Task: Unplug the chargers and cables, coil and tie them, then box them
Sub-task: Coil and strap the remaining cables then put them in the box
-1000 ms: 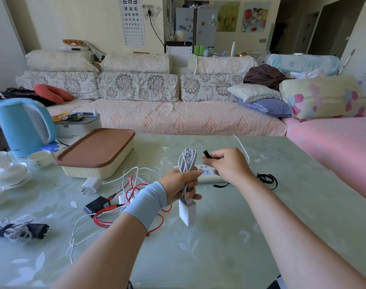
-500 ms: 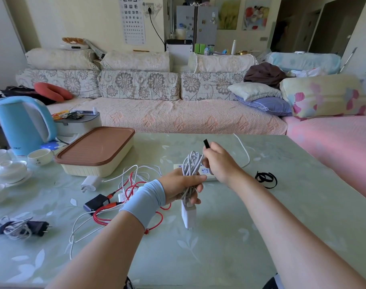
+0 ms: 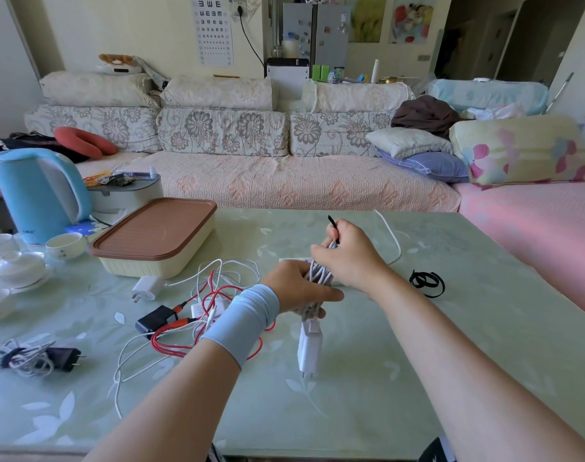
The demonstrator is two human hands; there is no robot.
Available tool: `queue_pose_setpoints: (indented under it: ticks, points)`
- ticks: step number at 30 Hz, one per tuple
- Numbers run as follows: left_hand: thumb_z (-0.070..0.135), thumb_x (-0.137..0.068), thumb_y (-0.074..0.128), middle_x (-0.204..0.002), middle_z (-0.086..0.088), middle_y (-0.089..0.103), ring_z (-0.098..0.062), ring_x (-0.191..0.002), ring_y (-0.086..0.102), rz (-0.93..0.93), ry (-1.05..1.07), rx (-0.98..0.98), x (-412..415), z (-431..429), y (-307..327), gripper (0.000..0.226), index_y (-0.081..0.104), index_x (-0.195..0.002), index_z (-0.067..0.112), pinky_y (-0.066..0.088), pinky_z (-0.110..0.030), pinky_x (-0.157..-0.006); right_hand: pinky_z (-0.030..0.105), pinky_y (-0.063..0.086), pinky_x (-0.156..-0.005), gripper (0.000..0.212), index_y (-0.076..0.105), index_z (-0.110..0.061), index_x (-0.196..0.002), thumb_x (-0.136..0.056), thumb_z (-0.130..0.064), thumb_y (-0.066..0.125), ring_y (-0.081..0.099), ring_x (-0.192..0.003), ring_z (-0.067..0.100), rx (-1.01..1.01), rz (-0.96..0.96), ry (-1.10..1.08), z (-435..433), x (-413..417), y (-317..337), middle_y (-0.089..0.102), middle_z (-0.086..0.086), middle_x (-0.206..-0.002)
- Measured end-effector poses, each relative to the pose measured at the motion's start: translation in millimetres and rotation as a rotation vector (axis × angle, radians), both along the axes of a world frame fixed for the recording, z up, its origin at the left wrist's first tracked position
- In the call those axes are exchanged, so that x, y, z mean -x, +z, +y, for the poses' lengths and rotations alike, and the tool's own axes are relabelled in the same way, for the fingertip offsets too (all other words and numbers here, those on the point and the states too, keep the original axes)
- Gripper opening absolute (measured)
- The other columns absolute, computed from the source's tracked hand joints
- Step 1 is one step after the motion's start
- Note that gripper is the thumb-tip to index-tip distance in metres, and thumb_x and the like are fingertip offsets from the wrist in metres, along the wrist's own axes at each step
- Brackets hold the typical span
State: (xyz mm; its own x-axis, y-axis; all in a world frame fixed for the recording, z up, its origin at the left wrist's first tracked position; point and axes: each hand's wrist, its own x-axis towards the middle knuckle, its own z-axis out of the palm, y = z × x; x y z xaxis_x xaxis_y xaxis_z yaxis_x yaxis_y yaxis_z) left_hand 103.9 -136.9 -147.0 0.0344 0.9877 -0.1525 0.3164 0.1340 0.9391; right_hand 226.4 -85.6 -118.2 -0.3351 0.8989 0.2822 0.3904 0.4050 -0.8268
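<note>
Writing first: we read rows of the letter E, turned various ways, on the eye chart (image 3: 212, 28) on the far wall. The mark low on the blue kettle (image 3: 34, 195) and the white letters on the dark cloth (image 3: 4, 143) at the left edge are too small for us to read.

Item 1, white cable (image 3: 321, 275): coiled into a long bundle and held upright above the desk (image 3: 384, 378). The left hand (image 3: 294, 290), with a light blue wristband (image 3: 242, 318) behind it, has its grip clenched round the middle of the bundle. Loops stand out above the fist. The white charger (image 3: 309, 348) hangs below it, prongs down, close over the desk.

Item 2, black strap (image 3: 332, 225): pinched in the grip of the right hand (image 3: 349, 258), one end poking up past the knuckles. We note that this hand lies against the top loops of the bundle, just beyond the left fist.

Item 3, spare straps (image 3: 427, 283): black, looped, flat on the desk just right of the right wrist.

Item 4, loose on the desk left of the left forearm: red cable (image 3: 171, 343) tangled with thin white leads; black charger (image 3: 156, 320); white plug (image 3: 146, 288) nearer the box.

Item 5, box (image 3: 157, 238): cream, brown lid on, left of centre, well apart from both hands.

Item 6, near left corner: black plug (image 3: 64, 358) with a bundled white lead (image 3: 24, 360) beside it.
</note>
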Motion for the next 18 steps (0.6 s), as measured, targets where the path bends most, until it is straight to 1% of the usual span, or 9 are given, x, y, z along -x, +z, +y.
queue_pose_setpoints:
  ticks: [2,5,8,10,12,13,15,17,18]
  points:
    - [0.017,-0.074,0.081,-0.077,-0.004,0.073,-0.027,-0.069,0.072,0.012,0.024,-0.025,-2.2,0.5,0.3,0.024,0.066,-0.091,0.009,0.059,-0.035,-0.070,0.029,0.036,-0.061,0.035,0.031,-0.020,-0.076,-0.081,-0.014,0.065,0.040,-0.063,0.016,-0.012,0.013,-0.030,1.8,-0.8,-0.3,0.051,-0.002,-0.075]
    - [0.013,-0.087,0.067,-0.074,-0.005,0.065,-0.021,-0.060,0.062,-0.023,-0.042,0.022,-8.5,0.2,-3.9,0.009,0.059,-0.089,0.008,0.053,-0.027,-0.061,0.030,0.036,-0.063,0.035,0.031,-0.020,-0.076,-0.079,-0.012,0.065,0.040,-0.063,0.017,-0.018,0.059,-0.042,3.5,-1.1,-4.0,0.049,-0.001,-0.072]
    - [0.017,-0.087,0.065,-0.069,-0.006,0.058,-0.022,-0.060,0.058,-0.004,-0.026,0.062,-12.1,1.8,-6.9,0.013,0.055,-0.083,0.009,0.050,-0.030,-0.064,0.030,0.036,-0.064,0.034,0.033,-0.019,-0.077,-0.080,-0.012,0.067,0.043,-0.064,0.018,0.000,0.069,-0.039,2.9,-1.4,-6.2,0.051,0.002,-0.072]
    - [0.024,-0.087,0.066,-0.068,-0.005,0.058,-0.023,-0.060,0.060,0.084,-0.016,0.060,-11.5,2.2,-7.9,0.019,0.055,-0.080,0.010,0.047,-0.024,-0.056,0.031,0.038,-0.065,0.035,0.037,-0.019,-0.079,-0.082,-0.023,0.071,0.045,-0.063,0.017,0.005,0.036,-0.039,2.0,-1.5,-6.2,0.053,0.004,-0.071]
    - [0.025,-0.088,0.065,-0.065,-0.003,0.057,-0.022,-0.054,0.059,0.055,0.031,0.061,-8.5,2.6,-8.5,0.022,0.054,-0.078,0.010,0.046,-0.022,-0.051,0.028,0.037,-0.055,0.031,0.041,-0.017,-0.081,-0.090,-0.035,0.066,0.045,-0.056,0.015,0.052,0.051,-0.036,2.0,-2.0,-2.7,0.053,0.005,-0.070]
    - [0.025,-0.089,0.065,-0.064,-0.003,0.058,-0.021,-0.051,0.058,0.013,0.052,0.065,-6.2,3.1,-8.3,0.022,0.054,-0.077,0.010,0.048,-0.024,-0.053,0.025,0.035,-0.048,0.028,0.042,-0.016,-0.081,-0.095,-0.035,0.057,0.043,-0.051,0.016,0.120,0.124,-0.044,2.9,-2.5,0.0,0.052,0.007,-0.073]
    - [0.025,-0.092,0.063,-0.066,-0.003,0.065,-0.019,-0.047,0.057,-0.062,0.076,0.088,-1.3,2.4,-6.1,0.019,0.055,-0.083,0.010,0.048,-0.024,-0.052,0.021,0.026,-0.041,0.024,0.045,-0.014,-0.079,-0.102,-0.021,0.040,0.036,-0.050,0.019,0.229,0.290,-0.056,7.3,-4.4,4.0,0.048,0.011,-0.081]
    - [0.023,-0.094,0.061,-0.069,-0.005,0.069,-0.019,-0.047,0.059,-0.131,0.088,0.120,3.5,0.3,-3.1,0.015,0.055,-0.089,0.009,0.050,-0.024,-0.049,0.022,0.025,-0.041,0.029,0.054,-0.014,-0.083,-0.104,-0.011,0.034,0.031,-0.051,0.017,0.200,0.267,-0.006,9.1,-8.2,3.7,0.041,0.009,-0.076]
    - [0.022,-0.094,0.062,-0.067,-0.006,0.069,-0.020,-0.047,0.060,-0.148,0.104,0.115,5.3,1.0,-3.2,0.015,0.054,-0.090,0.009,0.052,-0.026,-0.051,0.022,0.025,-0.042,0.031,0.060,-0.015,-0.086,-0.104,-0.009,0.035,0.030,-0.049,0.016,0.180,0.219,0.048,6.9,-9.5,3.6,0.039,0.008,-0.069]
